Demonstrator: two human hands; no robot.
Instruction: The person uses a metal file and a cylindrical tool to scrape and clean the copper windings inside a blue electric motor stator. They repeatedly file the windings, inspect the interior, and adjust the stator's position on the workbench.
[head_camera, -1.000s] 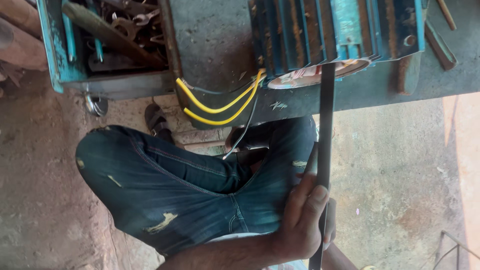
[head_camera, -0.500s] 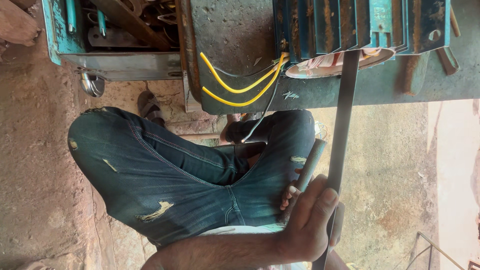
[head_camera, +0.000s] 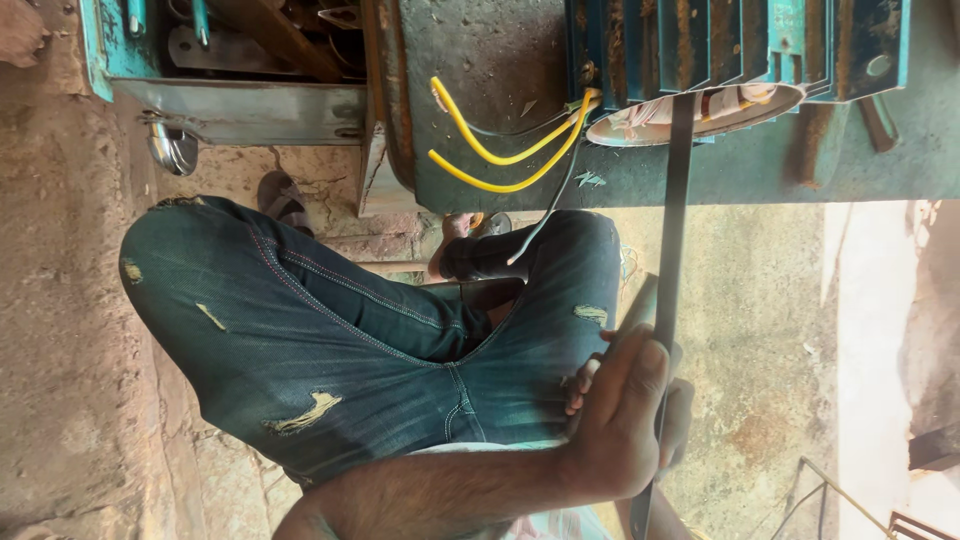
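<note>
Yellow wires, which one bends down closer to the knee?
The lower yellow wire sags nearer the knee in blue jeans. The upper yellow wire loops higher on the grey machine body. Both run to the blue ribbed part.

I count two yellow wires (head_camera: 500, 150) looping out of the finned teal motor housing (head_camera: 740, 50), and one thin dark wire (head_camera: 555, 205) hanging beside them. One long flat metal strip (head_camera: 672, 260) runs up to that housing. I see one hand (head_camera: 625, 420) closed around the strip; whether a second hand sits behind it I cannot tell. One sandal (head_camera: 285, 200) shows on the floor, and one open toolbox (head_camera: 230, 50) at upper left.
</note>
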